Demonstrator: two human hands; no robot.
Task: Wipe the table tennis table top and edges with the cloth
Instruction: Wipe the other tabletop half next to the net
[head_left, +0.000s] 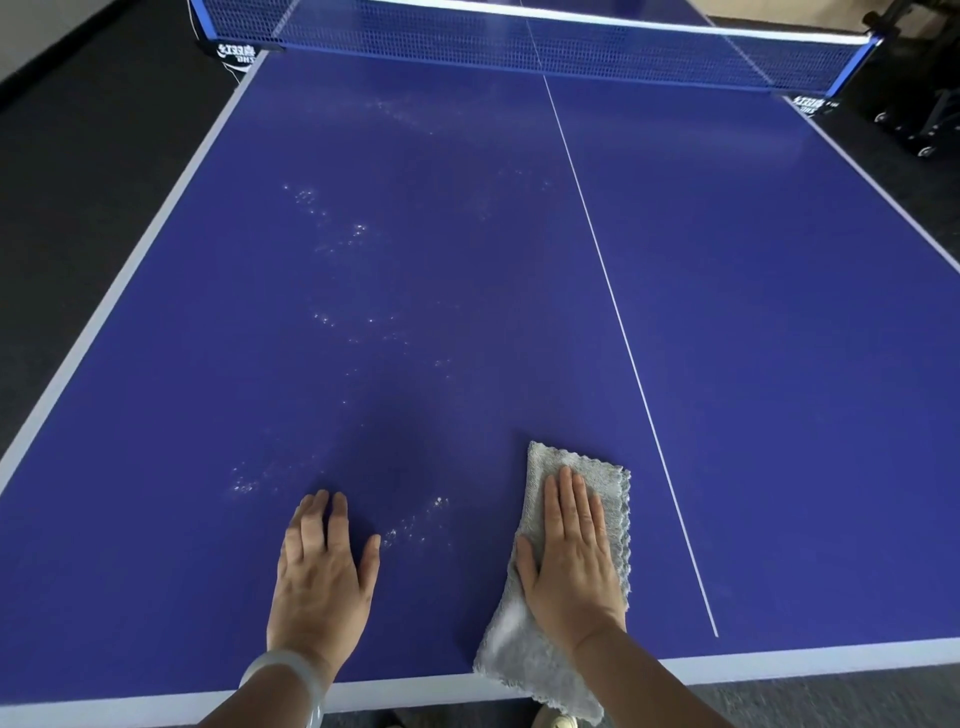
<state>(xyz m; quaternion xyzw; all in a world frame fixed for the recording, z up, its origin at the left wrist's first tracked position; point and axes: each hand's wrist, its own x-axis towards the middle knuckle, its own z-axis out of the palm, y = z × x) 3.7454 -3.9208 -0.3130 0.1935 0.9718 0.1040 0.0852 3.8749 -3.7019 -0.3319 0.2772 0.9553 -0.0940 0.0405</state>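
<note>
The grey cloth (519, 644) lies folded on the near end of the table top (753, 364), just left of the white centre line (613, 306), with its rear corner hanging over the near edge (779, 662). The right hand (571, 561) presses flat on the cloth, fingers straight and close together. The left hand (322, 566) rests flat on the bare surface beside it, fingers relaxed, holding nothing.

Pale droplet marks (332, 228) lie scattered across the left half, from beside the left hand up toward the net (519, 36). For an effective pass, keep the palm pressure even, move in overlapping straight strokes through each marked patch, and keep the cloth flat. The edges appear not yet wiped. No container is in view.
</note>
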